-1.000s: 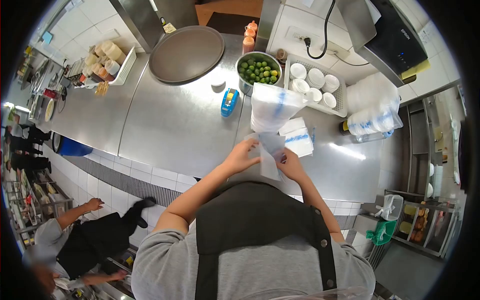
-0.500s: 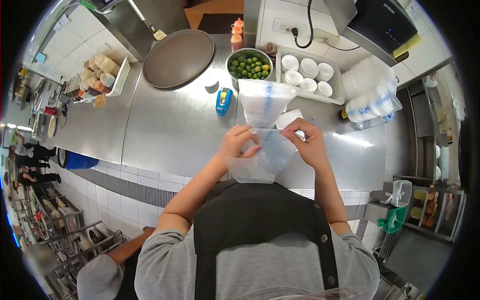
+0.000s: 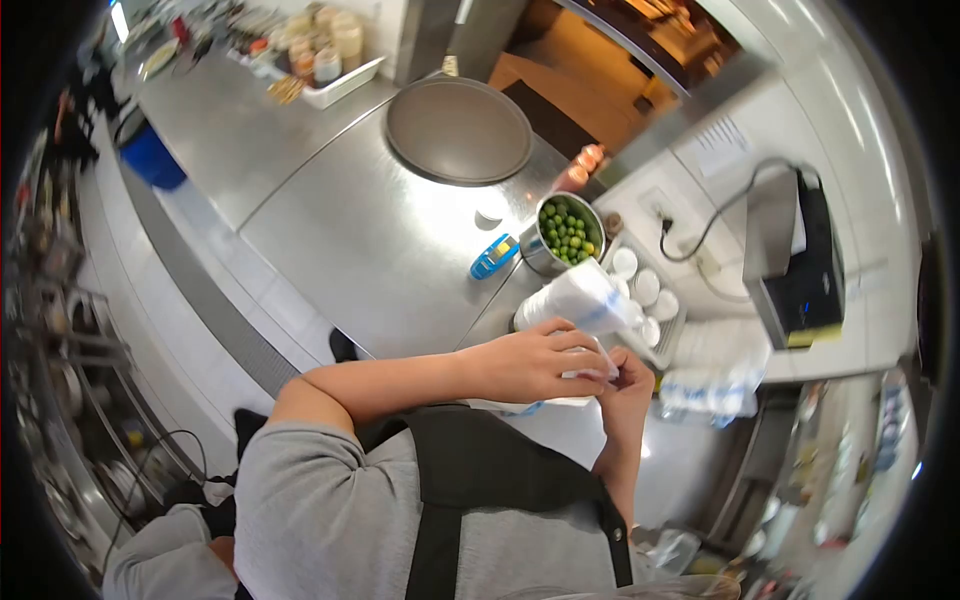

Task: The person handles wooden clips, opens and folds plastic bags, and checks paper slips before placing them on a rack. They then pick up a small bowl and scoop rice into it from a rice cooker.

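My left hand (image 3: 545,362) reaches across to the right, its fingers curled on a crumpled clear plastic bag (image 3: 597,362). My right hand (image 3: 628,382) meets it there, fingers pinched at the bag's other side. Most of the bag is hidden behind my fingers. Just beyond my hands stands a stack of whitish plastic bags (image 3: 570,300) with a blue stripe. White material with a blue mark (image 3: 530,407) shows below my left forearm; I cannot make out what it is.
Beyond the bag stack are a metal pot of limes (image 3: 548,262), a blue tape dispenser (image 3: 494,257) and a basket (image 3: 668,345) of white cups. A round brown tray (image 3: 460,130) lies farther back. Wrapped lids or cups (image 3: 712,375) stand at right. A person's grey sleeve (image 3: 165,560) shows lower left.
My view has turned and tilted. The bag, earlier spread wide between my hands, is now bunched. My hands have come together, the left forearm crossing in front of my apron.
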